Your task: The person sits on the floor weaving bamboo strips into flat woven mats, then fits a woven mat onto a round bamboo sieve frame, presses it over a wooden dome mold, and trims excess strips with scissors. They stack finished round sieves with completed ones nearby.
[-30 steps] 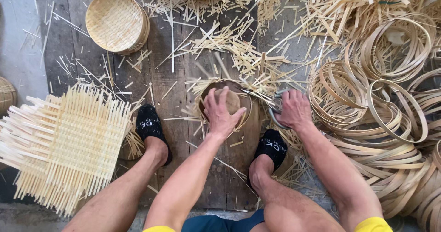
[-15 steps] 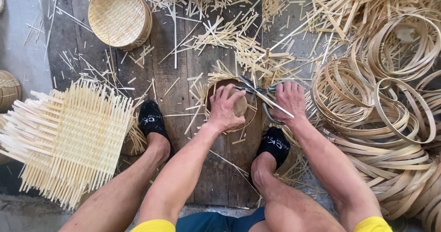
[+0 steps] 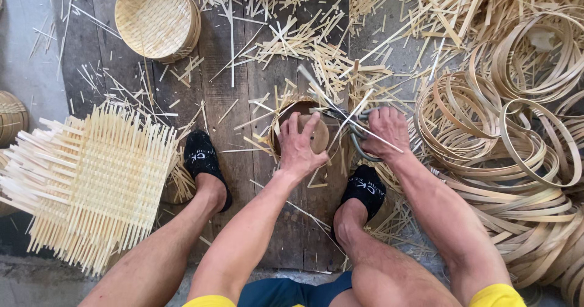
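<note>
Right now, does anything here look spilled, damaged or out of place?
Nothing looks damaged. Bamboo offcuts lie scattered over the plank floor, thickest above the hands. The left hand presses on a small round basket; the right hand grips shears. The woven mat has ragged, untrimmed edges.
</note>
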### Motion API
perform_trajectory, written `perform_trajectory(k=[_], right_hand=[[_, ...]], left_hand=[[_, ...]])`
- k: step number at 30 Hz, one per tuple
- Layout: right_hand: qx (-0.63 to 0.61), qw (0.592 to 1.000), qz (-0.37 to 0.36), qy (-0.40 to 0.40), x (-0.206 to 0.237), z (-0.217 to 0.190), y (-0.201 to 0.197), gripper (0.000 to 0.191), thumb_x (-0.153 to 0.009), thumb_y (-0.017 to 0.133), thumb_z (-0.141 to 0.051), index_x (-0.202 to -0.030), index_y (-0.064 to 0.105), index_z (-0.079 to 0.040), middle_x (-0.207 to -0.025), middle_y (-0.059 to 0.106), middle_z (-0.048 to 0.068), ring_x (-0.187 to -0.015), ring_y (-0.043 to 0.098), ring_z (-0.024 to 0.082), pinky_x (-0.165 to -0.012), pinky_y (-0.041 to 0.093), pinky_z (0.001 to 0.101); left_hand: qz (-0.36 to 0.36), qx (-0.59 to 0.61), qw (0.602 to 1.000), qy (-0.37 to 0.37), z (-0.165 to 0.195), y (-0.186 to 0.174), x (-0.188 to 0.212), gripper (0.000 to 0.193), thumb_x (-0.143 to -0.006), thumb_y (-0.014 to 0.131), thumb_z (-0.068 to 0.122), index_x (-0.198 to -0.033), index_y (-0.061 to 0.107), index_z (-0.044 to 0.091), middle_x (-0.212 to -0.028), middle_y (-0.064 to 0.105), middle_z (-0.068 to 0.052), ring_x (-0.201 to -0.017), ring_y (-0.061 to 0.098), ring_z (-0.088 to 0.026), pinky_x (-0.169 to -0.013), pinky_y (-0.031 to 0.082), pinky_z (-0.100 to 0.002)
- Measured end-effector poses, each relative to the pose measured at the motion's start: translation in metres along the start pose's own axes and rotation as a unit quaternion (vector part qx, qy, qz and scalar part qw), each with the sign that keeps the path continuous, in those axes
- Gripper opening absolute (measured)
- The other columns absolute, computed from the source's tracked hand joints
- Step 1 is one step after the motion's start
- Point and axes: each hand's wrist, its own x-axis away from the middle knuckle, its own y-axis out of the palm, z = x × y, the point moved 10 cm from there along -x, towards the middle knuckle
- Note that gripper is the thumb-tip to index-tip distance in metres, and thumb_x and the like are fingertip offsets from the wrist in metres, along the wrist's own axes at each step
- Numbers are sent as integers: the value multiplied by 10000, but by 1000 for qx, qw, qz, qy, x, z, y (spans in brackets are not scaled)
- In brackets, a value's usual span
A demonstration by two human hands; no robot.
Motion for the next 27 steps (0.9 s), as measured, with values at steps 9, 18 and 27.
perform_trajectory(k=[9, 18, 27], right_hand=[[42, 998, 38, -25, -4, -4, -10, 473, -743, 646, -444, -919, 642, -5, -831, 642, 139, -754, 650, 246, -672, 578, 384], [-23, 1000, -8, -2, 2, 19, -7, 368, -1000, 577, -365, -967, 662, -8, -903, 659, 187, -807, 648, 284, -640, 575, 429], [-29, 997, -68, 36, -6, 2, 13, 288, -970, 559, -294, -1007, 643, -22, -941, 649, 158, -866, 641, 261, -748, 576, 404]], left_hand=[[-104, -22, 993, 59, 5, -2, -9, 1004, -484, 917, 191, -1390, 500, 312, -1504, 342, -133, -1419, 304, -410, -1157, 312, -580], [65, 42, 994, -76, -17, -14, 2, 1137, -541, 940, 299, -1503, 334, 251, -1477, 307, -227, -1373, 313, -461, -1092, 324, -637], [-4, 10, 1000, -25, -17, -1, -1, 1090, -513, 912, 233, -1482, 417, 299, -1465, 345, -174, -1350, 333, -442, -1056, 358, -648]])
